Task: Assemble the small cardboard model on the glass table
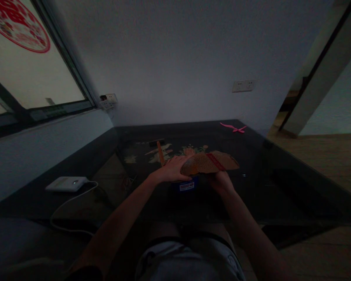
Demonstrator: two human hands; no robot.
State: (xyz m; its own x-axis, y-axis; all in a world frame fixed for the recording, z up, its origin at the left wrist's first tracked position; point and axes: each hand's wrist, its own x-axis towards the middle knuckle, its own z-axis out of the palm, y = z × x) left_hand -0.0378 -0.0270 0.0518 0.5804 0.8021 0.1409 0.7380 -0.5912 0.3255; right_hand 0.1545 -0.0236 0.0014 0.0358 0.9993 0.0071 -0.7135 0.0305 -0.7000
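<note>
R hand (222, 182): fingers mostly hidden by brown piece (203, 163), exact grip unclear. L hand (174, 168): fingers partly behind same. Blue item (195, 181) below: upper part covered, label (187, 186) txt too small to read. Orange stick (160, 152): 1 end behind L hand. White cable (64, 202): 1 end lost near L forearm (123, 212). Red decal (19, 27): cut off, top L. Dark shape (305, 192), R side of counter (251, 207): too dim to ID.

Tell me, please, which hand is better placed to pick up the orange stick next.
Probably the left hand: it is beside the orange stick; the right hand is farther off. Both touch the brown piece.
</note>
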